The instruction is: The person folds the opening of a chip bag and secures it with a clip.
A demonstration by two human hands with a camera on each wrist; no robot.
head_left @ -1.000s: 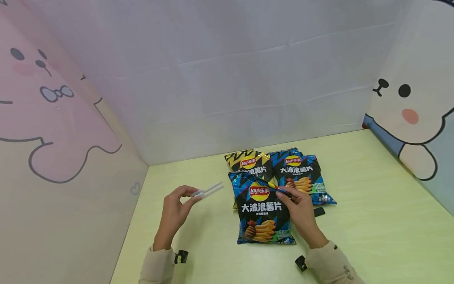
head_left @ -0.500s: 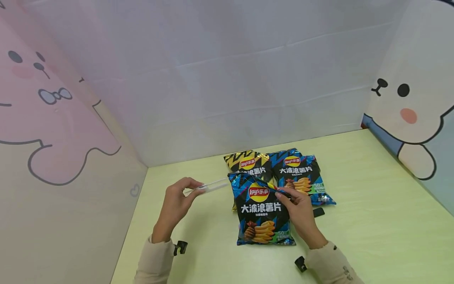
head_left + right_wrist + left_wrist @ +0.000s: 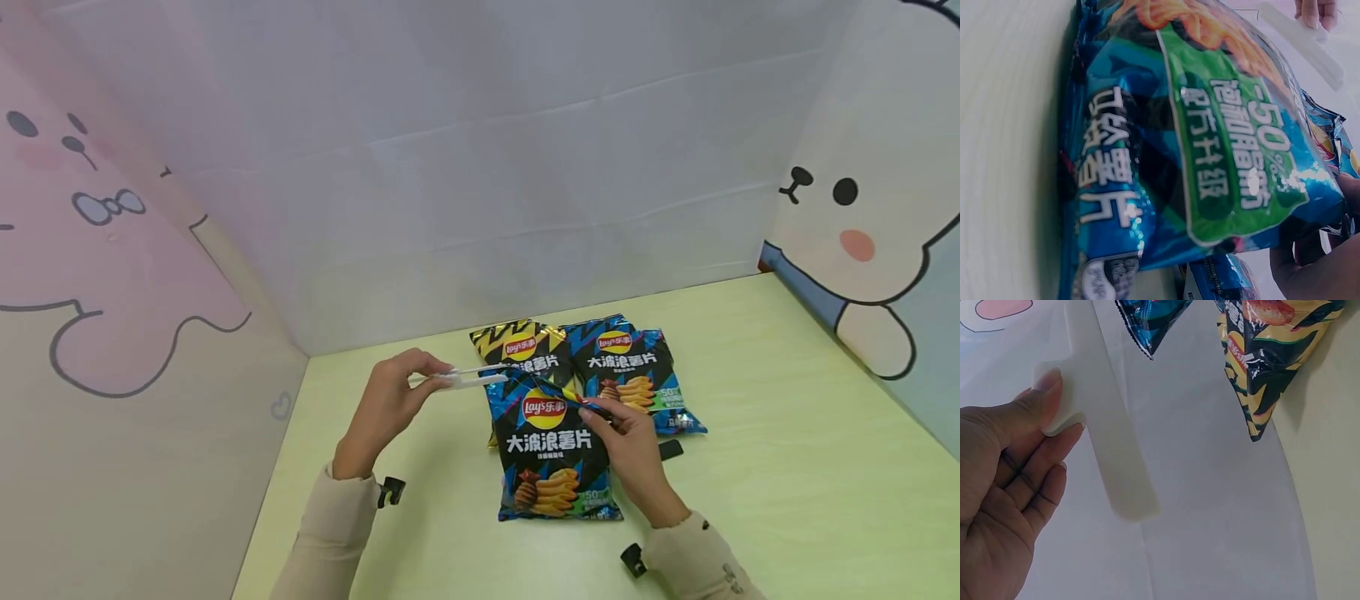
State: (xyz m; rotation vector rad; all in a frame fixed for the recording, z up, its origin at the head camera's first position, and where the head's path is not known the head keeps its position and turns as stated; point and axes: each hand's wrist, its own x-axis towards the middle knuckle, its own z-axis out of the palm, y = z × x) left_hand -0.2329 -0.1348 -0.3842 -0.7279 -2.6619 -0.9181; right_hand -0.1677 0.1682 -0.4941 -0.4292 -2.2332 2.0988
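Note:
My left hand (image 3: 393, 404) pinches a long white bag clip (image 3: 480, 382) between thumb and fingers. The clip's two arms stand apart, and their free ends reach the top left corner of the front chip bag (image 3: 555, 454); whether they touch it I cannot tell. That blue and black bag stands near upright, its top edge folded over toward the right. My right hand (image 3: 636, 450) grips the folded top right corner. In the left wrist view the clip (image 3: 1113, 437) shows broadside, held by its wide tab. The right wrist view is filled by the bag's lower front (image 3: 1210, 144).
Behind the front bag are a yellow and black chip bag (image 3: 521, 343) and another blue one (image 3: 630, 367). A small black flat object (image 3: 671, 450) lies right of my right hand. A white curtain wall (image 3: 450, 208) closes the back of the pale yellow table (image 3: 787, 450).
My left hand has moved right and upward, bringing the clip from beside the front bag to its top left corner. The right hand keeps its grip on the bag.

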